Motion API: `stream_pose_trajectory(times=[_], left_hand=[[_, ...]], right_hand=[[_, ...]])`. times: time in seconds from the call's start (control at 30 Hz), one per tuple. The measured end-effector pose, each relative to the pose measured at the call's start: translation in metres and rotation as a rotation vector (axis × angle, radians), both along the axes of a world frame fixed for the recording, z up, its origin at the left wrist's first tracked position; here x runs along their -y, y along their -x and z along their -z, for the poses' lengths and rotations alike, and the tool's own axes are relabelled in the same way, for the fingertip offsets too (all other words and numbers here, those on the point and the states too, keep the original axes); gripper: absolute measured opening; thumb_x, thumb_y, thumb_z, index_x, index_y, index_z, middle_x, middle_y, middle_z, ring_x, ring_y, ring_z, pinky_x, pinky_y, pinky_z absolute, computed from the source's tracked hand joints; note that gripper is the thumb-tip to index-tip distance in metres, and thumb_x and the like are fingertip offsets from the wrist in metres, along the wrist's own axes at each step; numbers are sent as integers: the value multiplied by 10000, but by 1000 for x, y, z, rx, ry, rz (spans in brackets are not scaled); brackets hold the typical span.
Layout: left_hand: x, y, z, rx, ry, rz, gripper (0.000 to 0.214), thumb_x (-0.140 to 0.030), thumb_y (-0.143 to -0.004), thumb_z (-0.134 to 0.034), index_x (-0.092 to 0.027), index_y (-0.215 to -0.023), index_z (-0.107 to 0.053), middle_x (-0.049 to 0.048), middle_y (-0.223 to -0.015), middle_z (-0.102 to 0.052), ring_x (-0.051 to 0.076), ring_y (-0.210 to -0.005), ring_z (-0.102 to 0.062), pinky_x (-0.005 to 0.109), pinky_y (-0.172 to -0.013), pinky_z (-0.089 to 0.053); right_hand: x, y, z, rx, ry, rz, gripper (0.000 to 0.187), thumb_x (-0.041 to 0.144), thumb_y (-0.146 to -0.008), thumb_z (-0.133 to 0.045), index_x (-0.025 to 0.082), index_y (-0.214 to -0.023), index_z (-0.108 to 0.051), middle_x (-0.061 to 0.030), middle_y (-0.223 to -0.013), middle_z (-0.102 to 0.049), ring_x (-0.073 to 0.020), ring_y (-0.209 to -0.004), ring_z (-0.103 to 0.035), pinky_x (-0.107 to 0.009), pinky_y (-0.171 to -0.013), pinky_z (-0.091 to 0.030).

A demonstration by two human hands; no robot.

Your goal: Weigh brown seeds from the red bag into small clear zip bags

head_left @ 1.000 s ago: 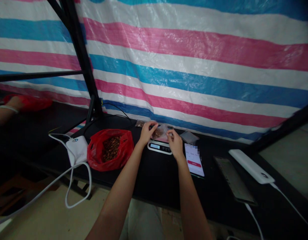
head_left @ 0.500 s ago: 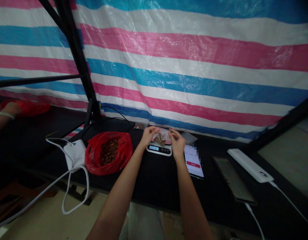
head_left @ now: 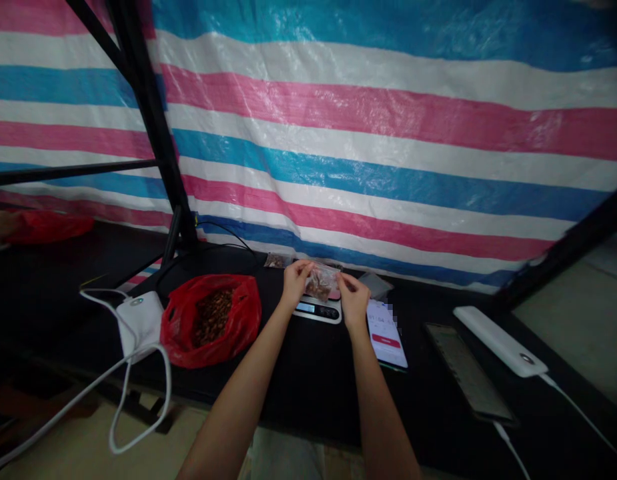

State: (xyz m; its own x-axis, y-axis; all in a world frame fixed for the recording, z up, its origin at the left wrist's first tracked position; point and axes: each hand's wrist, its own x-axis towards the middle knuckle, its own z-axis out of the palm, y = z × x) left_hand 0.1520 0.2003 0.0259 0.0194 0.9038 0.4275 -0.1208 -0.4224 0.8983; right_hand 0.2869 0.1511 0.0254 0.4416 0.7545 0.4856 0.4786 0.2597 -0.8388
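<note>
My left hand [head_left: 294,283] and my right hand [head_left: 354,298] pinch the two upper corners of a small clear bag [head_left: 320,284] with brown pieces inside. They hold it just above a small digital scale [head_left: 318,309] with a lit display on the black table [head_left: 308,367]. To the left of the scale lies an open red plastic bag [head_left: 211,320] full of the same brown pieces.
A lit phone [head_left: 385,325] lies right of the scale, then a dark tablet [head_left: 468,377] and a white power bank [head_left: 501,341] with a cable. A white device [head_left: 141,320] with cords sits at the left. A striped tarp [head_left: 388,147] hangs behind. Another red bag [head_left: 43,225] lies far left.
Both hands have lifted the small clear bag a little off the scale and drawn closer together at its top. The view has tilted slightly.
</note>
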Motion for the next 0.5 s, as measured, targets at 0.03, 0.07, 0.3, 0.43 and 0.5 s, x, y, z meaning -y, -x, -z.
stream_pose_trajectory(times=[0.03,0.07,0.3,0.43,0.5], left_hand=[[1,0,1,-19,-10,-4,278,-380,-771,-519,-125,-720,-618,27,-642,-642,135,-599,-580,232,-581,-439],[1,0,1,-52,-28,-17,279,-377,-781,-508,-125,-734,-619,25,-648,-641,136,-604,-579,230,-582,-435],[1,2,4,-200,-121,-112,282,-373,-810,-474,-140,-754,-623,18,-675,-637,135,-641,-577,225,-625,-427],[-1,2,4,-118,-43,32,283,-410,-752,-547,-134,-737,-607,11,-657,-619,125,-611,-567,214,-582,-429],[-1,2,4,-107,2,126,288,-416,-717,-585,-129,-718,-608,9,-623,-612,122,-569,-556,213,-544,-423]], right_hand=[[0,0,0,-4,-14,4,353,442,-715,-548,135,-794,-703,-57,-688,-687,-173,-601,-590,-279,-611,-457],[0,0,0,-9,-24,7,349,439,-713,-551,133,-787,-702,-57,-684,-685,-172,-596,-589,-277,-604,-455],[-2,1,7,8,89,-35,327,468,-737,-511,188,-767,-676,-4,-615,-658,-151,-535,-592,-250,-555,-463],[-4,1,9,7,118,-56,319,467,-733,-519,205,-814,-682,0,-619,-656,-158,-559,-610,-251,-540,-476],[-5,1,10,-2,104,-62,319,456,-723,-535,194,-817,-690,-10,-631,-660,-163,-569,-613,-253,-532,-481]])
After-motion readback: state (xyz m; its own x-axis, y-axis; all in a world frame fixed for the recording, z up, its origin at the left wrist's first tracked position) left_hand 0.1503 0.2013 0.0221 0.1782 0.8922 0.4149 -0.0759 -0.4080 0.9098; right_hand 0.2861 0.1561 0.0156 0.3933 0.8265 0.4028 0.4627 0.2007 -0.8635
